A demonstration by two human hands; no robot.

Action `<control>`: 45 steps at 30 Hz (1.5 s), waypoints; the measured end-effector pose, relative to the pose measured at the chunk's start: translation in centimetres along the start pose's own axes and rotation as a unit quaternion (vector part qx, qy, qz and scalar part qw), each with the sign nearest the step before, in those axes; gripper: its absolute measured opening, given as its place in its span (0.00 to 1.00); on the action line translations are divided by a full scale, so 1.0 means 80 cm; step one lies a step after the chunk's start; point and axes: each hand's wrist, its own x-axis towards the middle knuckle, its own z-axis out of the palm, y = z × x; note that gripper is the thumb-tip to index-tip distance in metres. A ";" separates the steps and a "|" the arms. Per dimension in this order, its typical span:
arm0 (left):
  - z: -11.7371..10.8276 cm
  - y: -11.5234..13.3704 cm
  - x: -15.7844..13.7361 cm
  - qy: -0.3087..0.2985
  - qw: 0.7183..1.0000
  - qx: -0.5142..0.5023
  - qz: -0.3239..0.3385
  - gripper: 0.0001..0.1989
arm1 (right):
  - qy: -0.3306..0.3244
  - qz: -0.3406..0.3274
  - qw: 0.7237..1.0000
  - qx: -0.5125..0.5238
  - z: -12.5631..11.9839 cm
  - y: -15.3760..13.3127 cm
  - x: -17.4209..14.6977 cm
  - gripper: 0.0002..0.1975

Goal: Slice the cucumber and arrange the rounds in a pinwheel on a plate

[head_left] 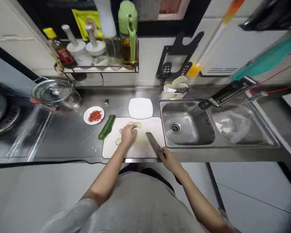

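A white cutting board (142, 144) lies in front of me on the steel counter. Near its back edge, a row of thin cucumber slices (138, 125) lies flat. My left hand (128, 133) rests over the board with its fingertips at the left part of that row and its thumb apart. One more slice (118, 141) is left of this hand. My right hand (169, 159) is wrapped round the handle of a kitchen knife (153, 141) at the board's front right, blade pointing away and left. A long piece of cucumber (107, 127) leans on the board's left edge.
A plate of chopped red pieces (94, 115) and a cucumber end (106, 101) sit on the counter at the left. Behind the board is a white square plate (140, 108). The sink (188, 124) adjoins on the right; a steel pot (63, 95) stands far left. Bottles fill a wall rack (102, 69).
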 end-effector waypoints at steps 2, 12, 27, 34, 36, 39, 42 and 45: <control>0.003 0.016 0.018 -0.005 1.000 0.027 0.014 0.15 | 0.001 0.008 1.000 0.000 -0.004 0.000 -0.005 0.16; 0.020 0.029 0.054 -0.017 0.996 0.087 0.012 0.10 | -0.006 0.054 0.999 -0.001 -0.003 0.015 -0.021 0.17; 0.008 0.035 0.046 -0.037 0.999 -0.018 -0.031 0.08 | -0.001 0.043 0.999 0.016 -0.009 0.002 -0.019 0.15; -0.016 0.001 -0.007 -0.077 0.991 -0.067 -0.089 0.11 | -0.018 0.027 0.999 -0.011 -0.006 -0.003 -0.017 0.15; -0.016 -0.010 -0.021 -0.076 0.992 -0.050 -0.092 0.12 | -0.022 0.015 0.999 -0.035 -0.005 -0.011 -0.016 0.14; -0.012 -0.022 -0.031 -0.064 0.994 -0.007 -0.094 0.13 | -0.040 -0.002 0.997 -0.071 -0.003 -0.029 -0.014 0.15; -0.010 -0.027 -0.034 -0.052 0.995 0.026 -0.082 0.14 | -0.054 -0.019 0.992 -0.110 -0.002 -0.051 -0.013 0.15; -0.010 -0.031 -0.035 -0.048 0.995 0.037 -0.074 0.14 | -0.066 -0.036 0.986 -0.148 0.000 -0.073 -0.014 0.14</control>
